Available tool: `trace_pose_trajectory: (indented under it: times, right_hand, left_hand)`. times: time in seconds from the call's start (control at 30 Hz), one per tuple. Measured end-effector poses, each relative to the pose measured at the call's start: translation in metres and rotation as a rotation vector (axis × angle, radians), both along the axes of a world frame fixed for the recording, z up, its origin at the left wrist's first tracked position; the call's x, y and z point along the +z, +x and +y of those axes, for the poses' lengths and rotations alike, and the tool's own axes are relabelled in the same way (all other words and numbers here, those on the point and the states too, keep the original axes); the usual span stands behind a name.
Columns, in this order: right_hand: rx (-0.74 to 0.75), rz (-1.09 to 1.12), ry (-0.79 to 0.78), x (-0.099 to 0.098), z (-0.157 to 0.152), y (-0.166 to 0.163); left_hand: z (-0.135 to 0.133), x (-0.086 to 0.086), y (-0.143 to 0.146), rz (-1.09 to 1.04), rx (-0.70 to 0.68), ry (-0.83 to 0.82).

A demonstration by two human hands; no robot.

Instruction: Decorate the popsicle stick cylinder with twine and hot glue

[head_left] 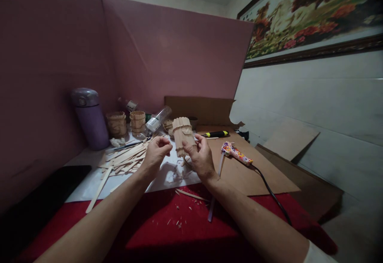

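Note:
In the head view my right hand (202,155) is closed round a small cup made of wooden craft sticks (182,129), raised above the table. Twine runs round the cup near its top and its lower end. My left hand (158,153) is pinched a little to the left of the cup, apart from it; whatever its fingertips may hold is too small to make out. A pile of loose craft sticks (128,159) lies left of that hand. To the right of my right hand rests a flower-patterned glue gun (236,153), with a long translucent glue stick (220,165) at it.
Two similar stick cups (116,124) stand behind the pile, beside a purple flask (91,121). A plastic bottle (158,118) leans nearby. A yellow-and-black utility knife (217,134) lies on the cardboard (257,179). The glue gun's cord (271,191) crosses the red cloth (149,223), which bears wood scraps.

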State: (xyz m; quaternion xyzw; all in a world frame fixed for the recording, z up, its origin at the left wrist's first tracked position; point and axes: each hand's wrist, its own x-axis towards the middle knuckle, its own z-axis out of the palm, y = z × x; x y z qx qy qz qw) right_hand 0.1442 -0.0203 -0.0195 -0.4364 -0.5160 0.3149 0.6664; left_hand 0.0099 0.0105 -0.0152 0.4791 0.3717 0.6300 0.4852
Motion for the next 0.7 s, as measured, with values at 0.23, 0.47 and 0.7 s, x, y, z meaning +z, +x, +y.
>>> trace_pose_trajectory:
  times: [0.23,0.47,0.7]
  right_hand:
    - [-0.024,-0.024,0.001,-0.0024,0.0013,0.0003]
    - [-0.007,-0.032,0.012,-0.0049,0.0034,0.0012]
    - [-0.009,-0.033,0.002,-0.0045,0.0033,0.0007]
  left_hand:
    - [0.0015,-0.0020,-0.0009,-0.023,-0.020,0.013]
    - [0.0007,-0.0014,-0.0006,0.006,-0.040,0.052]
    - [-0.0023,0.0012,-0.0011,0.075,0.006,0.051]
